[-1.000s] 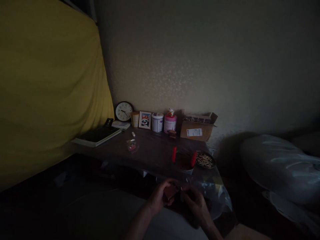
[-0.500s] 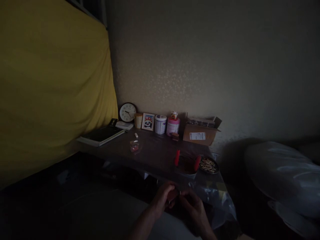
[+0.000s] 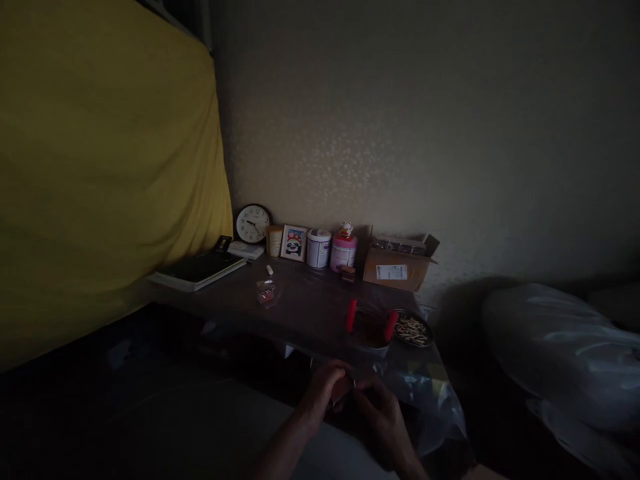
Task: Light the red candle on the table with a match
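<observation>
Resting between both hands, a small reddish-brown object [image 3: 342, 389] is held just in front of the near edge of the table [image 3: 305, 310], low in the head view. The left hand [image 3: 321, 392] is curled round it, fingers closed over its top and left side. The right hand [image 3: 381, 410] is brought against its right edge with the fingers drawn together; whether they actually grip it cannot be told in the poor light. What the object is cannot be made out either.

Progress is judged as mid-handling: the object is kept off the table and worked on by both hands, and nothing finished or set down can be identified beside them.

Just beyond the hands, a small pot with 2 red handles [image 3: 370, 328] is seen at the table edge, with a dark dish of pale sticks [image 3: 413, 330] touching or just beside it on the right. A small clear packet [image 3: 265, 292] lies further left. Along the wall are ranged a clock [image 3: 253, 223], a framed panda picture [image 3: 294, 243], a white tub [image 3: 319, 248], a pink tub [image 3: 343, 253] and an open cardboard box [image 3: 397, 268]. A dark book [image 3: 197, 269] is noted at the far left, against a yellow cloth [image 3: 100, 167].
</observation>
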{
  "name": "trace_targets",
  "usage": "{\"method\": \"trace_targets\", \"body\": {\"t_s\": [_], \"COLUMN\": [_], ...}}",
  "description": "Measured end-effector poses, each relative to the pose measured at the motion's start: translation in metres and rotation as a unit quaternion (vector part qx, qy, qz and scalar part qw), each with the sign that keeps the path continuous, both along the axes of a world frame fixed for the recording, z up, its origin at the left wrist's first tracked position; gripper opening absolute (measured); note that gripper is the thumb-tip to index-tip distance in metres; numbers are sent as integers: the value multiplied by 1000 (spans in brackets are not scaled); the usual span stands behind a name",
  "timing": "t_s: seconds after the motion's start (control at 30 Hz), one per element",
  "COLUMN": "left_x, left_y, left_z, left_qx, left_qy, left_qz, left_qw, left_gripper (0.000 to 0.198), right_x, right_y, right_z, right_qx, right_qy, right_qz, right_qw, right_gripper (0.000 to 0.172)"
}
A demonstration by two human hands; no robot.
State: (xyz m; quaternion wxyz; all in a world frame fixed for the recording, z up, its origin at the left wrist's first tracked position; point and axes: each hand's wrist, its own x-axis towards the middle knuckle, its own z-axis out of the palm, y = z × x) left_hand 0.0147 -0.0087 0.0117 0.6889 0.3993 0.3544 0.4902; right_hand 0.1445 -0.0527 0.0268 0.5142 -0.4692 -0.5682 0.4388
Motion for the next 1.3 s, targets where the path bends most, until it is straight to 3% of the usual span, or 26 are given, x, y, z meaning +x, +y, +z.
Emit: {"method": "trace_targets", "body": {"t_s": [0.13,0.3,0.47,0.63,0.77,0.93,1.1,1.3], "left_x": [1,2,2,1,2,4,3,5], "left_y": [1,0,2,2,0,3,4,-7], "left_z": [-2,-1,-1,1,3,1,2,11], "left_qx": [3,8,6,-3,0,31,84,122], "left_qy": [1,-8,-13,-6,-3,0,23,57], "left_qz": [20,25,29,38,54,80,111,103], "left_qw": [1000,1000,999,999,999,996,990,986], "left_gripper": [15,14,11,11,11,13,12,15], "right_x": [-1,3,4,2,4,2,-7,-12], "right_y": [-1,2,3,3,5,3,-6,-7], "right_z": [2,6,9,9,3,0,6,8], "right_qx": [-18,-32,-35,-30,4,79,148,176], "right_qy": [42,75,135,126,86,-35,-166,-229], "right_qz": [30,-25,-16,-40,-57,-68,-45,-53], "right_qw": [998,996,990,991,995,994,974,956], "right_gripper": [25,22,24,22,24,23,24,28]}}
